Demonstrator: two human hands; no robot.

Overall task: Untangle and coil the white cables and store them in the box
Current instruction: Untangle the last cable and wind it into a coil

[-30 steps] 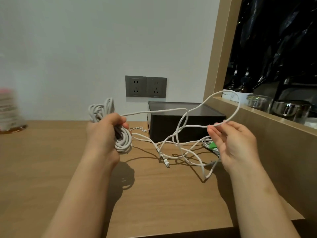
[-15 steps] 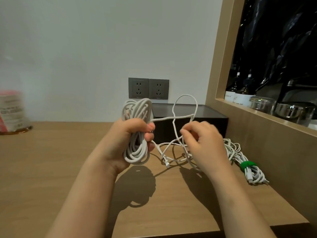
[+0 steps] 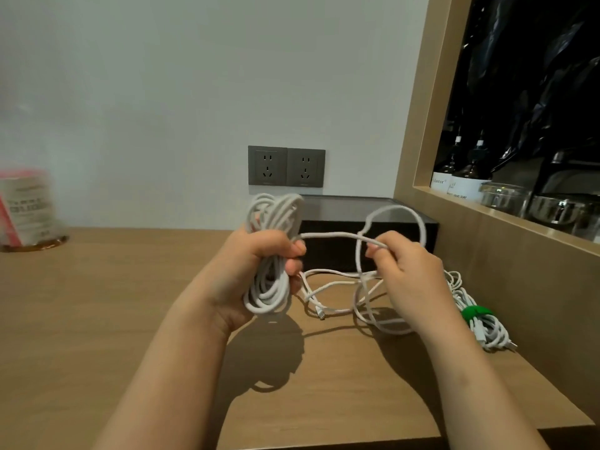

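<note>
White cable coil (image 3: 267,292) upright in left hand (image 3: 256,254), fingers curled round its middle, loops sticking out above and below fist. Free strand (image 3: 328,235) runs from coil across to right hand (image 3: 409,277), pinched between thumb and fingertips; loop (image 3: 419,219) arches above that hand. Remaining slack lies in loose tangle (image 3: 337,275) on worktop (image 3: 97,303) between hands, plug end (image 3: 321,315) resting on wood. Black box (image 3: 344,206) behind hands, against wall. Second white bundle (image 3: 493,334) with green tie (image 3: 475,313) on worktop right of right hand. Twin wall sockets (image 3: 286,166) above box.
</note>
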